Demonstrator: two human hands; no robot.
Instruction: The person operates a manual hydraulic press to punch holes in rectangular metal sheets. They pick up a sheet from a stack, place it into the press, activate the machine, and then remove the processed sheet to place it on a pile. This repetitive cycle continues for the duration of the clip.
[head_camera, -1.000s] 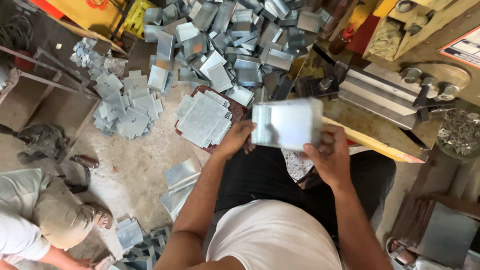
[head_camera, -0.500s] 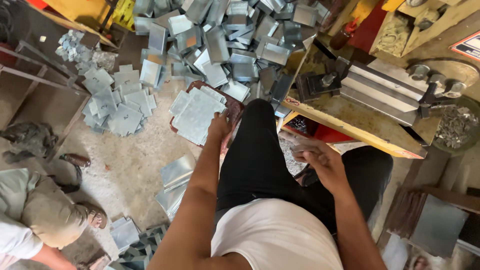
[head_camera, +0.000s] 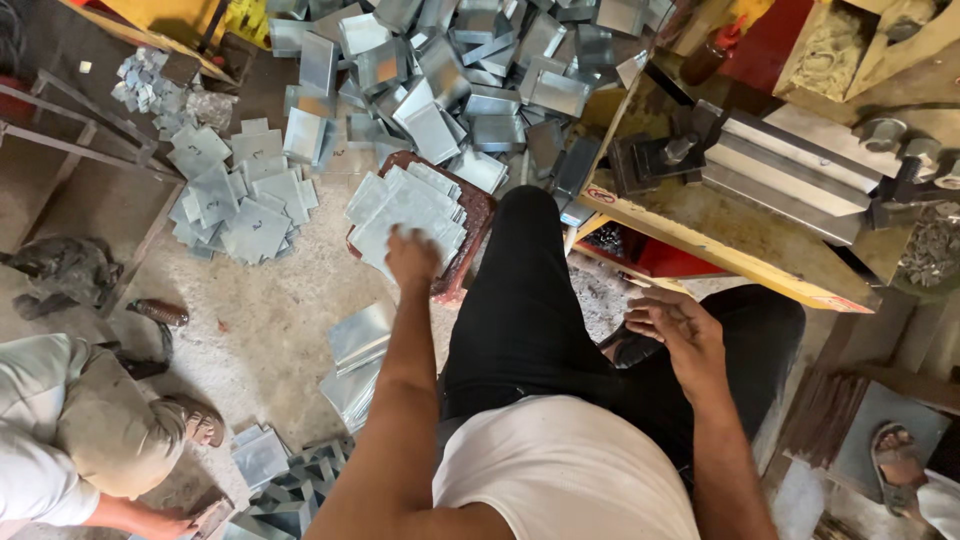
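Note:
My left hand (head_camera: 412, 258) reaches down onto a stack of flat grey metal sheets (head_camera: 405, 212) lying on a reddish block on the floor, fingers touching the top sheet. My right hand (head_camera: 675, 330) hovers over my right knee, fingers loosely curled and holding nothing. A heap of folded shiny metal boxes (head_camera: 450, 70) fills the floor beyond the stack. I sit with black trousers and a white shirt.
A yellow press bench (head_camera: 740, 235) with steel dies (head_camera: 790, 165) stands to the right. More cut sheets (head_camera: 235, 195) lie at left. Another person's legs (head_camera: 90, 430) crouch at lower left, a foot in a sandal (head_camera: 895, 455) at lower right.
The bent metal sheet both hands held a second ago is gone. My left hand went forward and down to the flat sheet stack. My right hand dropped toward my knee.

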